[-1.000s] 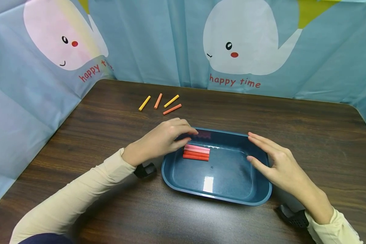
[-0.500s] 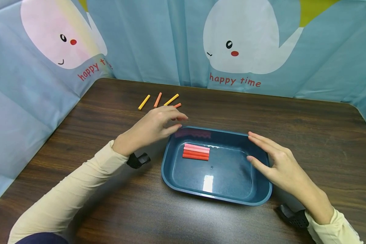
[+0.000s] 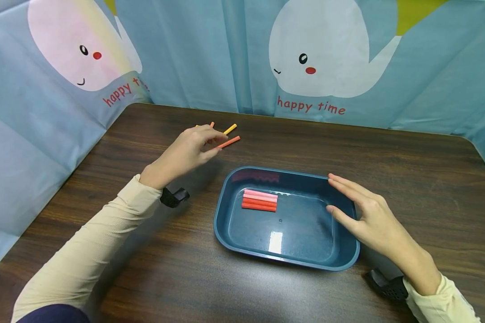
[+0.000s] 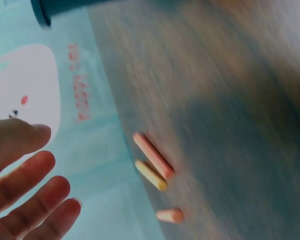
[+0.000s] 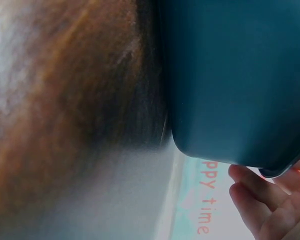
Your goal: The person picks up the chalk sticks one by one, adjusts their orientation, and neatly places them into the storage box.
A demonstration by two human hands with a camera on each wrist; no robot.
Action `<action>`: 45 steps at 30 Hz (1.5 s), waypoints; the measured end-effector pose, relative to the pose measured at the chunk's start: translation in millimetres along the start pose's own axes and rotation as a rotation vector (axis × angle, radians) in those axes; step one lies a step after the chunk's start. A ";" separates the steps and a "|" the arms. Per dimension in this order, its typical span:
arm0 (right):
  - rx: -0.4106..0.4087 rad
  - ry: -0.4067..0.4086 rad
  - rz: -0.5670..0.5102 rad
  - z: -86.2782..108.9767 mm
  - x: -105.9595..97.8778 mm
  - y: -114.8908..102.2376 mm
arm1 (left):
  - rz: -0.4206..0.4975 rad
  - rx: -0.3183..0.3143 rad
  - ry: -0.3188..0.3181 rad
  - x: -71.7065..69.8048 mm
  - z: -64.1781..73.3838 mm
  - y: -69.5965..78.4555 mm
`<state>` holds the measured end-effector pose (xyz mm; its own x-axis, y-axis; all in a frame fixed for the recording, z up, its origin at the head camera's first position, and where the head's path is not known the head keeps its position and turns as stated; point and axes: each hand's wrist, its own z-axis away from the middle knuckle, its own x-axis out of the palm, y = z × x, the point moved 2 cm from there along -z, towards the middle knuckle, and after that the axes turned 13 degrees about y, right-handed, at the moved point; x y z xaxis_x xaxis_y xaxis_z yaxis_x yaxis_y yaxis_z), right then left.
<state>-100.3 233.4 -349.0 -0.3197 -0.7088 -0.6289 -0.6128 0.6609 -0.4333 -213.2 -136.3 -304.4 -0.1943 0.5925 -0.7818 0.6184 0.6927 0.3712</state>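
Note:
My left hand hovers over the far-left chalk sticks with loosely bent fingers and nothing in them. Its thumb and fingertips overlap the near end of an orange chalk stick in the head view; the left wrist view shows them apart. Beyond lie a yellow chalk stick and another orange one, partly hidden by the hand. With my right hand I hold the right end of a dark blue plastic tray, thumb inside, fingers outside. Pink chalk sticks and red ones lie side by side in it.
The dark wood table bears the tray and the loose chalk. A light blue curtain with printed whales hangs along its far and left edges. Each wrist wears a black camera strap.
My left hand has moved from over the tray's far-left corner, away and left, to the loose chalk sticks. The right hand, the tray and the chalk in it stay in place.

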 end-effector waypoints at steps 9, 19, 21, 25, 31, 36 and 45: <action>0.004 0.001 -0.002 -1.3 0.3 -0.3 | -0.054 -0.135 -0.021 -4.0 0.1 -36.9; 0.021 -0.010 -0.006 0.0 0.6 0.4 | -0.106 -0.254 -0.057 -3.5 -0.5 -72.5; 0.024 -0.010 -0.003 0.2 0.8 0.4 | -0.126 -0.273 -0.077 -2.7 -0.7 -78.7; 0.018 -0.006 -0.004 -0.1 0.8 0.3 | -0.163 -0.315 -0.113 0.1 -1.5 -89.6; 0.012 0.004 -0.018 -0.7 -0.5 -1.1 | -0.203 -0.387 -0.169 6.5 -3.3 -101.5; 0.021 0.002 -0.016 -0.8 -1.2 -2.2 | -0.223 -0.426 -0.206 9.4 -4.5 -107.7; 0.035 -0.002 -0.023 -1.4 -0.9 -2.6 | -0.252 -0.432 -0.236 10.5 -4.2 -112.1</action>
<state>-99.4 232.0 -346.4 -0.3045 -0.7230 -0.6201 -0.5943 0.6529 -0.4695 -287.7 -206.0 -352.2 -0.0895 0.3124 -0.9457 0.1962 0.9365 0.2907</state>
